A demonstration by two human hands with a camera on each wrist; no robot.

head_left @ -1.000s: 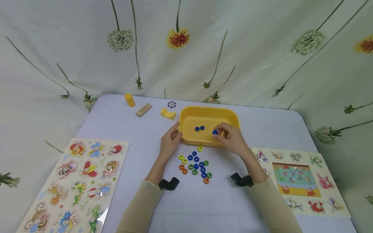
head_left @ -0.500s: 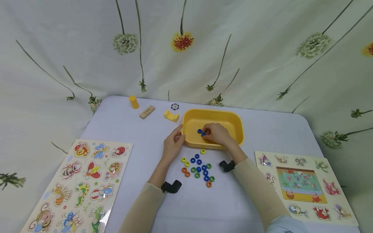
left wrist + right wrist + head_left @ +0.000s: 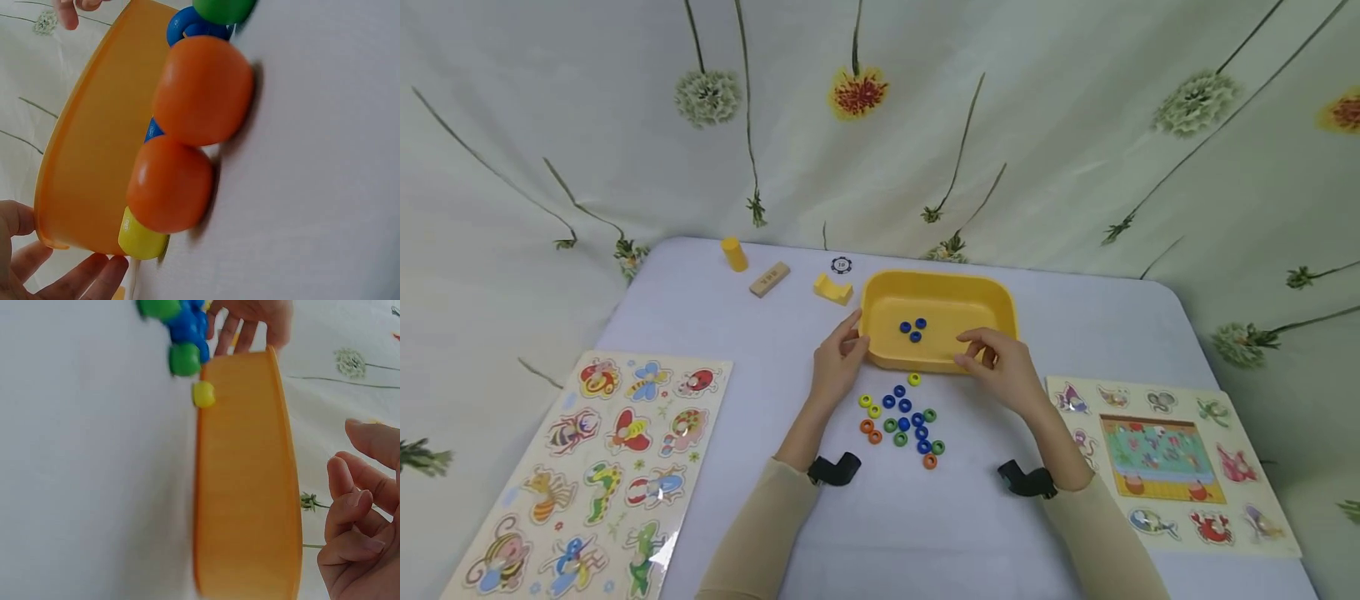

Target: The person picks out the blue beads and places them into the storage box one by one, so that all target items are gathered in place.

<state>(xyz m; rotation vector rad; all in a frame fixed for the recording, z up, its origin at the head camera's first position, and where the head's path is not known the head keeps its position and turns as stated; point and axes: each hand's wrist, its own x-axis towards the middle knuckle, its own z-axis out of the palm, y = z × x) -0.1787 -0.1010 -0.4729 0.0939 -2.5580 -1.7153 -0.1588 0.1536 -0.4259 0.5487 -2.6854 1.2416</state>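
Note:
My left hand touches the left end of a yellow plastic tray, its fairly straight fingers against the outer wall and the thumb near the rim. Inside the tray lie three blue ring beads, grouped left of its middle. Over the near right rim hovers my right hand, holding nothing; thumb and forefinger are apart, the other fingers loosely bent. In front of the tray is a loose cluster of blue beads, green beads, orange beads and yellow beads.
An insect picture board lies at left, a sea-animal board at right. Behind the left hand are a yellow cylinder, a wooden block, a yellow notched block and a round chip. A flowered cloth hangs behind.
My right hand brought a blue bead left to the two in the tray, let go of it, and drew back right to the near rim. The left hand stayed at the tray's end.

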